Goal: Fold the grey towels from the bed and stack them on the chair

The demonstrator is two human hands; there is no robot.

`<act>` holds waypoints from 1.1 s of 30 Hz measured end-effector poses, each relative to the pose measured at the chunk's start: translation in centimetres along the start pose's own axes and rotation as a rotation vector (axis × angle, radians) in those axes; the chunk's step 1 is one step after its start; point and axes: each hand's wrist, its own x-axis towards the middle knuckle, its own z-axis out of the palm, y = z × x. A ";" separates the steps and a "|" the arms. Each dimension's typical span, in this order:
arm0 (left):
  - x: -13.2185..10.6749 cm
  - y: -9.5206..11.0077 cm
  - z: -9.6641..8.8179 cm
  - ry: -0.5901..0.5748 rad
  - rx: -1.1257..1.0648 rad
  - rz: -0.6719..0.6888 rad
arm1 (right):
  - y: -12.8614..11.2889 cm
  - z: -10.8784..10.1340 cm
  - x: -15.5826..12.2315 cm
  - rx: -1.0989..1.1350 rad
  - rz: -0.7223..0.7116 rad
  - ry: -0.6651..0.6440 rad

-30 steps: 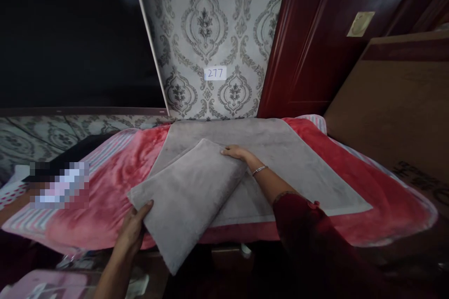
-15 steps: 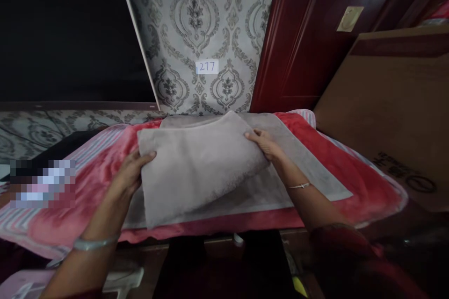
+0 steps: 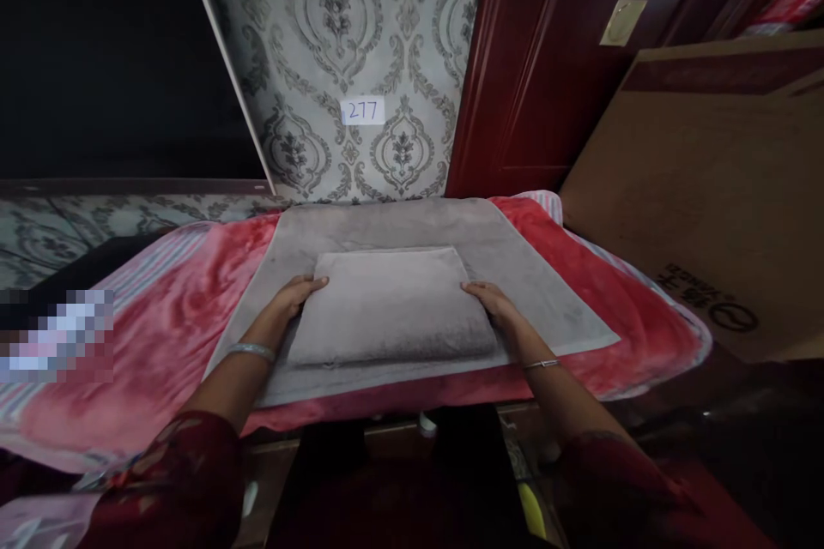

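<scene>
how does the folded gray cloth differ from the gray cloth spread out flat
The folded cloth is a compact bundle, while the spread cloth lies out flat. The folded cloth covers a much smaller area than the spread cloth. The left hand and right hand grip the folded cloth at opposite sides; the spread cloth lies on the red blanket. Both are gray and look soft.

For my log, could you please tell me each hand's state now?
Left hand: holding the folded rectangular grey plush cloth by its left edge.
Right hand: holding the cloth's right edge.
</scene>
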 end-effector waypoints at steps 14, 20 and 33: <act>-3.7 -0.2 10.5 -0.171 1.218 0.699 | -5.3 8.3 2.5 -0.993 -0.533 0.168; -3.9 -3.3 11.1 -0.166 1.318 0.737 | -1.3 9.2 2.6 -1.114 -0.455 0.163; 0.7 -0.8 6.5 0.023 1.296 0.421 | -0.9 8.9 3.2 -1.067 -0.479 0.166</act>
